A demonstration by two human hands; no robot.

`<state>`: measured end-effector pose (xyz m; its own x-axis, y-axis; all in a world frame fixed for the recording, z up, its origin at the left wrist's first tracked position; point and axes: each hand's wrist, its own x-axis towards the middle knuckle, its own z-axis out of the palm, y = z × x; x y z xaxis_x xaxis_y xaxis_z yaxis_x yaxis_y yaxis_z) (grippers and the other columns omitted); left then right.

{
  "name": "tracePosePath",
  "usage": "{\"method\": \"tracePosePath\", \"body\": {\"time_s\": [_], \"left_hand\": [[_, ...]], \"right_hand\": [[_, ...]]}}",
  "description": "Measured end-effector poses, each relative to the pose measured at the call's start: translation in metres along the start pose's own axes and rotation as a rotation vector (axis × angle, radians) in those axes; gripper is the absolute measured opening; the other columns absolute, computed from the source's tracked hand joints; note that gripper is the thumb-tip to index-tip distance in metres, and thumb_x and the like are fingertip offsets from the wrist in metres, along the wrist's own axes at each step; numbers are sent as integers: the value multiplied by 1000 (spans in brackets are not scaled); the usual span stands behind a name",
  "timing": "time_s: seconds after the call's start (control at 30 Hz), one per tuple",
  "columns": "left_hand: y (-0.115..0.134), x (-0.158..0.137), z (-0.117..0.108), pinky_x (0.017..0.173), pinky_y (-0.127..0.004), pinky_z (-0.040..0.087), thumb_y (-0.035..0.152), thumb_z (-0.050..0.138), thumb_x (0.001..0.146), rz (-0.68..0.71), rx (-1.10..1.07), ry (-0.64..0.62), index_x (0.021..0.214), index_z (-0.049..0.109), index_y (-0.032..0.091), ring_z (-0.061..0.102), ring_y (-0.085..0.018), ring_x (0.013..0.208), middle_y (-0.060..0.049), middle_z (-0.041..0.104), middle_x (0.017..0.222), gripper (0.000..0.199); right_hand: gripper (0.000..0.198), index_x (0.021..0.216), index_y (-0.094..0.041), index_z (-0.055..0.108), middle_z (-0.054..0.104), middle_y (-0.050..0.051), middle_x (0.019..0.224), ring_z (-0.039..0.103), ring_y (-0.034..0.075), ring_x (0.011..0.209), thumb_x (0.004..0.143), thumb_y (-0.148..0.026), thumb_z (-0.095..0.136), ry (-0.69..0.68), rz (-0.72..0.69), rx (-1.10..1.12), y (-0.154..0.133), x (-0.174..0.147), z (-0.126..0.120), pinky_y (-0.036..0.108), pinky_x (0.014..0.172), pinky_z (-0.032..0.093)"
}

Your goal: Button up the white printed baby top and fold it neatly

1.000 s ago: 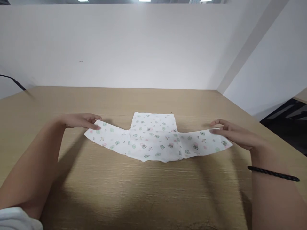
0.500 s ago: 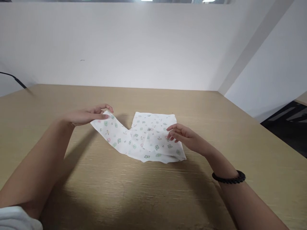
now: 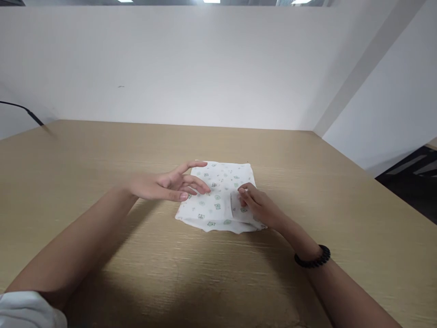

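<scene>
A small white baby shirt (image 3: 206, 209) with green and grey animal prints lies on the table, folded into a rough rectangle. One flap, apparently a sleeve, lies across its middle, ending in a narrow edge near the right side. Above the shirt's left part hovers my left hand (image 3: 170, 186), fingers spread and holding nothing. At the right side, my right hand (image 3: 257, 202) has its fingers curled together on the fabric near the flap's end. Part of the pinch is hidden by the hand itself.
The wide wooden table (image 3: 164, 273) runs back to a white partition (image 3: 191, 68). A black cable (image 3: 32, 116) hangs at the far left. Past the table's right edge is a dark slatted object (image 3: 409, 166). A black coiled band (image 3: 312, 259) circles my right wrist.
The part of the shirt stretched out to the left is now folded over to the right. My left hand has let go and moved right; my right hand's fingers have closed.
</scene>
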<state>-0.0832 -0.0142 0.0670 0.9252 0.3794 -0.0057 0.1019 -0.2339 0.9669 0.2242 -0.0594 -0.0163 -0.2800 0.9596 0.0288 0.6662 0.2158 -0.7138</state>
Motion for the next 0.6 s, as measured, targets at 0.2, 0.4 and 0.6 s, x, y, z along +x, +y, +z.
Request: {"method": "tracePosePath", "body": {"time_s": [0.2,0.4,0.6], "left_hand": [[-18,-6,-11,106,-43,42,45,52,97,-207,346,95,149,26,32,37,-27,140,-11,39,152,60],[-34,-4,-12,111,-38,37,57,58,90,-439,528,16,151,24,26,30,-30,143,-11,25,160,76],[-41,-6,-13,101,-34,44,58,57,89,-399,630,1,153,22,27,40,-31,137,-13,29,158,80]], "right_hand": [[39,119,-22,39,58,-4,68,56,18,64,87,-38,55,76,16,82,-8,-1,26,30,60,42],[43,118,-22,36,56,-6,65,54,16,59,79,-24,53,201,-19,190,-7,0,45,29,59,43],[45,115,-23,39,58,-5,68,56,16,63,76,-27,61,201,-6,187,-12,-2,44,30,63,45]]}}
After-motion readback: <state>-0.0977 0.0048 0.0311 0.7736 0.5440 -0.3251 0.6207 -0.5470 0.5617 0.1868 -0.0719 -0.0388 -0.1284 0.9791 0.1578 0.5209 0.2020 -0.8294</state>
